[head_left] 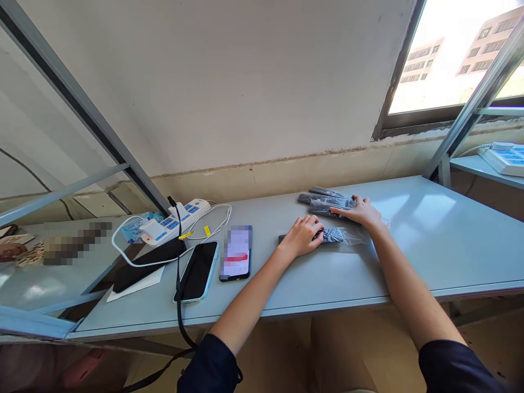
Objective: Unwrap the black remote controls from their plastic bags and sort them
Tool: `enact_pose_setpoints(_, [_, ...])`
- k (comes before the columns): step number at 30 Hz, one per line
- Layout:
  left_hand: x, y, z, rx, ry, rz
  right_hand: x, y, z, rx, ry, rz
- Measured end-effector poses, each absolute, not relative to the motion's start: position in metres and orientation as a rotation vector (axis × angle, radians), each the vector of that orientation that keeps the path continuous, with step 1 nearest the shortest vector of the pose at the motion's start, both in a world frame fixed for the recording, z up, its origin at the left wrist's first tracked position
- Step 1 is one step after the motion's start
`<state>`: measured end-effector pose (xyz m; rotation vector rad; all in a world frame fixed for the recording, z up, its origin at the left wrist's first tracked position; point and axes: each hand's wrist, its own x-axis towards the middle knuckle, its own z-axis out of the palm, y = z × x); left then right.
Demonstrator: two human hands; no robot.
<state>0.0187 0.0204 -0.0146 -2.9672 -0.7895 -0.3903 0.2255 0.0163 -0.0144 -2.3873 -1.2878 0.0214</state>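
Several long, dark items in clear plastic sleeves lie on the grey desk, their exact kind hidden by the wrapping. My left hand (303, 236) is curled over the nearest dark wrapped packet (333, 235), whose loose clear end stretches to the right. Behind it, my right hand (361, 212) grips the right end of another dark wrapped packet (327, 207), thumb pointing left along it. More dark packets (309, 198) lie side by side just beyond, close to the wall. The undersides of both hands are hidden.
Left of my hands lie a lit phone (236, 254) and a dark-screened phone (198, 271). Beyond them are a white power strip (180, 221), a white cable and a black pouch (149, 264). A black strap (179, 284) hangs over the desk's (409, 240) front edge. Metal posts frame both sides.
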Motion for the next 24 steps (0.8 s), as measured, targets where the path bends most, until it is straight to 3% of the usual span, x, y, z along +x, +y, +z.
enact_pose_setpoints(8, [0.019,0.021,-0.015,-2.966,-0.781,-0.395,0.221,0.014,-0.008,-2.427,-1.182,0.189])
enact_pose_setpoints(24, [0.019,0.021,-0.015,-2.964,-0.777,-0.395,0.228,0.008,0.001,-2.427,-0.996,0.194])
